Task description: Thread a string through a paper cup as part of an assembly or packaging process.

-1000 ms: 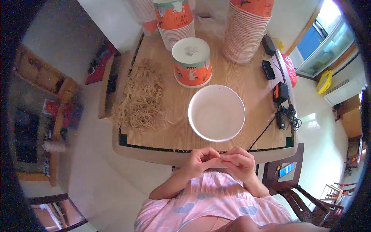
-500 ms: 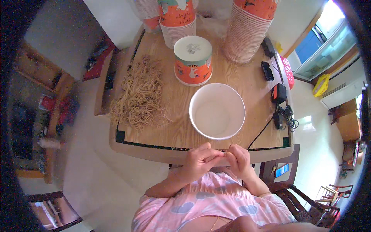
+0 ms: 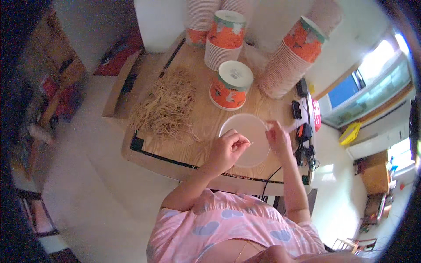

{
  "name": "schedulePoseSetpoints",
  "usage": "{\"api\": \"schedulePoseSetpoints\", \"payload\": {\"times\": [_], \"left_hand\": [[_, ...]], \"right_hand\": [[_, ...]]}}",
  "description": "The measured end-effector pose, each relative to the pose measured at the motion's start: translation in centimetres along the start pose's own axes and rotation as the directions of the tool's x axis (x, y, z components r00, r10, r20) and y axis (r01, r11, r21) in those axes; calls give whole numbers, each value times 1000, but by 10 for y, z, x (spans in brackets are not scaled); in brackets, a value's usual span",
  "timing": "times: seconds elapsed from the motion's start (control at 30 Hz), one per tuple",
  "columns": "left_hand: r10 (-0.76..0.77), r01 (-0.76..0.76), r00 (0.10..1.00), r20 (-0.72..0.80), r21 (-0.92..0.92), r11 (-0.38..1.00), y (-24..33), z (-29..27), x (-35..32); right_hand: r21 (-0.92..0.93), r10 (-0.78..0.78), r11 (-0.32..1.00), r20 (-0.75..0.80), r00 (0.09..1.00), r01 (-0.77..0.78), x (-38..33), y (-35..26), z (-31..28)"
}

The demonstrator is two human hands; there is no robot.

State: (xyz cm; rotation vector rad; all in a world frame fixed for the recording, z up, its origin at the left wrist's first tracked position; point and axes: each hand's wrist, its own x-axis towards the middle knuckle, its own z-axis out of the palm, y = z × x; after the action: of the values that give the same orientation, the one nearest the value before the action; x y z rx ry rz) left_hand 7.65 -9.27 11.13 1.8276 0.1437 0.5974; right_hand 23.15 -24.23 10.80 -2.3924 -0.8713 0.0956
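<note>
My left hand [image 3: 229, 149] is over the left rim of a white paper bucket [image 3: 247, 163], its thumb and forefinger pinched together. A short bit of thin pale strand [image 3: 251, 143] shows at those fingertips. Above the bucket's right side is my right hand [image 3: 277, 136], slightly blurred, with its fingers curled in; what they hold, if anything, is too small to tell. To the left on the table lies a loose heap of tan, string-like strands [image 3: 169, 107]. Just behind the open bucket, an orange and green paper bucket [image 3: 230, 94] stands upside down.
Tall stacks of nested paper buckets stand at the table's back, one at centre [image 3: 222, 55] and one at right [image 3: 285, 65]. Black adapters [image 3: 304, 131] and cables line the right edge. The wooden table [image 3: 175, 151] has a raised pale border.
My hands were together at the table's front edge; they have moved apart and forward over the bucket, the right one to its right side. The view has tilted and shifted.
</note>
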Motion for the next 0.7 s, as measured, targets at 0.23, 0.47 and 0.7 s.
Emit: {"api": "schedulePoseSetpoints", "payload": {"times": [0.23, 0.47, 0.7], "left_hand": [[-19, 23, 997, 80, -51, 998, 10, -24, -12], [-7, 14, 999, 51, -147, 989, -11, -10, -27], [34, -26, 998, 60, -140, 990, -9, -7, -39]], "right_hand": [[46, 165, 984, 89, 982, -170, -65, -22, 4], [-102, 140, 986, 92, 986, -131, -86, -37, -4], [182, -270, 940, -120, 955, 289, -90, -79, 10]]}}
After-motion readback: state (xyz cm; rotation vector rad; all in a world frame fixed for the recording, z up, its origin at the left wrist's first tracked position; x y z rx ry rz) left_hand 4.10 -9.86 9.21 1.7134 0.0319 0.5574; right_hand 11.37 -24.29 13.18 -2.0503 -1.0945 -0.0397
